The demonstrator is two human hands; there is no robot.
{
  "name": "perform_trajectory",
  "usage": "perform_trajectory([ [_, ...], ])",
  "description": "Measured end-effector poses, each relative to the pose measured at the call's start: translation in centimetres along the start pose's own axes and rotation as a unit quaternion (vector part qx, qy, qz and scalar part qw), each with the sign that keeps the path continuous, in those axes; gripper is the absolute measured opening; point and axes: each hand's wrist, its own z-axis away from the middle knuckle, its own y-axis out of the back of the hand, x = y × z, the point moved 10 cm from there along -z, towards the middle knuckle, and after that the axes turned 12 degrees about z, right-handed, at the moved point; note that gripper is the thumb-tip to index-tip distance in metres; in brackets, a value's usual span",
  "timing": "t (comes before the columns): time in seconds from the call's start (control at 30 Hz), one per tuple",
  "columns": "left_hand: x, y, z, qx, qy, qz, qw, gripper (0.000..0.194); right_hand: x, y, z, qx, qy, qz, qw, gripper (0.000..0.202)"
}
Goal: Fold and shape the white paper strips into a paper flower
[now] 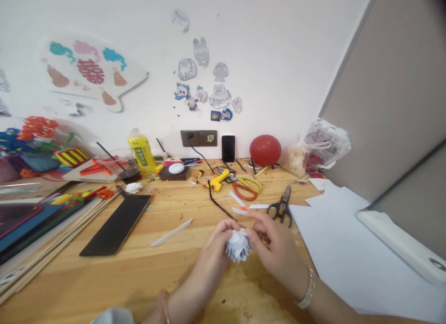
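A small white paper flower [239, 248] with layered, pointed petals is between my two hands, just above the table. My left hand [215, 244] grips it from the left, thumb and fingers closed at its upper edge. On the other side my right hand [277, 243] pinches its right edge with bent fingers; the exact fingertip contact is partly hidden. A thin black rod [220, 204] runs from near the yellow glue gun [219, 180] down to behind the flower; whether they join I cannot tell. Several white paper strips [172, 232] lie on the table.
Black-handled scissors [281, 208] and red-and-yellow-handled scissors [248, 188] lie beyond my right hand. White paper sheets [351, 249] cover the right side. A black tablet [116, 225], wooden sticks [55, 243], a cup with dark liquid [128, 171], a yellow bottle [142, 152] and a red balloon [265, 150] stand around.
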Motion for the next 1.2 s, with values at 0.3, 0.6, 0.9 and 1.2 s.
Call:
perform_trajectory([
  [0.3,0.1,-0.7,0.4,-0.024,0.0,0.037,0.999,0.008,1.6,1.9,0.2,0.081,-0.061,-0.089,0.991,0.012],
  [0.6,1.0,-0.6,0.3,-0.038,-0.031,0.079,0.996,0.007,-3.6,2.4,0.5,0.066,0.185,0.031,0.98,0.014],
  [0.9,0.9,-0.2,0.2,-0.012,-0.03,0.065,0.997,0.006,-3.1,2.2,0.3,0.081,0.174,0.05,0.98,0.016],
  [1.2,0.7,-0.1,0.2,-0.008,-0.026,0.052,0.998,0.007,-0.7,0.9,-0.5,0.009,0.042,-0.023,0.999,0.03],
])
